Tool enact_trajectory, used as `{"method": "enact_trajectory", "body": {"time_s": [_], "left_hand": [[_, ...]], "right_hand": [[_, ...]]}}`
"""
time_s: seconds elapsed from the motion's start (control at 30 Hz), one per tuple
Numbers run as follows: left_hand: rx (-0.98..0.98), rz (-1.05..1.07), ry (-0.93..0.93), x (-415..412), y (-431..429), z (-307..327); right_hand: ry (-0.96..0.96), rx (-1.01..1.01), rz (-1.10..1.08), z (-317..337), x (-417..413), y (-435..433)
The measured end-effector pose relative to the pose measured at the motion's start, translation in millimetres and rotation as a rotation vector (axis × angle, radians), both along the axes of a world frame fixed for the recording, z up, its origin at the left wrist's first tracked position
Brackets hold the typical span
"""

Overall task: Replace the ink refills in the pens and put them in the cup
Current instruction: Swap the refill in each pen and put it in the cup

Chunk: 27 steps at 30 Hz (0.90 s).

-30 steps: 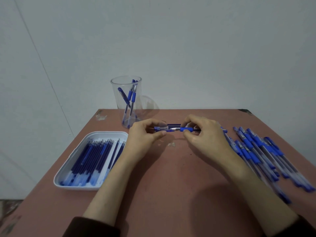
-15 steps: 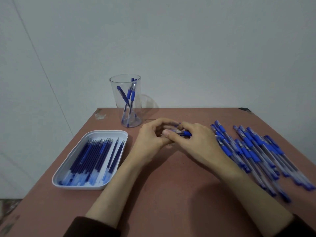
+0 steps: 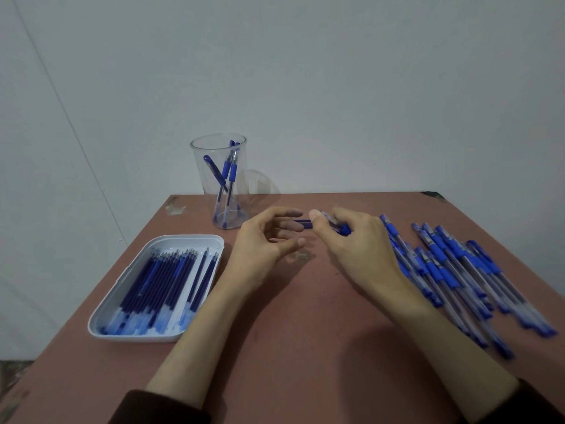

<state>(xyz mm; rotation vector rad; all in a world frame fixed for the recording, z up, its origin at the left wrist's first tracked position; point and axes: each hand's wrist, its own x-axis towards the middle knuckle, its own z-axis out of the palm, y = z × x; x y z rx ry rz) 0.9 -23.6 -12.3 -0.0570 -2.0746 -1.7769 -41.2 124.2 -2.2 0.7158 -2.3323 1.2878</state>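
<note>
My right hand grips a clear pen with a blue grip above the table's middle. A short dark blue piece, either a refill or a cap, sticks out leftward from that grip. My left hand hovers just left of it with loosely curved fingers and its thumb apart. Its fingertips are at the dark piece but do not pinch it. The clear cup stands behind the left hand at the table's back with three pens inside. Several refills lie in the white tray at the left.
A row of several blue pens lies on the reddish table to the right of my right hand. The table's left edge runs close past the tray. A grey wall stands right behind the cup.
My hands were pressed together on the pen half a second ago. The left hand has since drawn back to the left and opened its fingers, while the right hand keeps the pen.
</note>
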Motion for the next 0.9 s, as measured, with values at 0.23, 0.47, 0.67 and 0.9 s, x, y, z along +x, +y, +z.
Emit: {"method": "enact_trajectory", "body": {"time_s": [0.23,0.47,0.67,0.9], "left_hand": [[0.012,-0.021,0.010,1,2,1],[-0.059,0.086,0.067,-2,-1,-4],[-0.370,0.575,0.228,-3,-11,6],[-0.311,0.700,-0.063,-26,-66,43]], "right_hand": [[0.050,0.095,-0.007,2,6,-1],[0.045,0.082,-0.001,-1,3,-1],[0.066,0.089,0.175,3,-5,-7],[0.024,-0.208,0.345,84,-23,-59]]}}
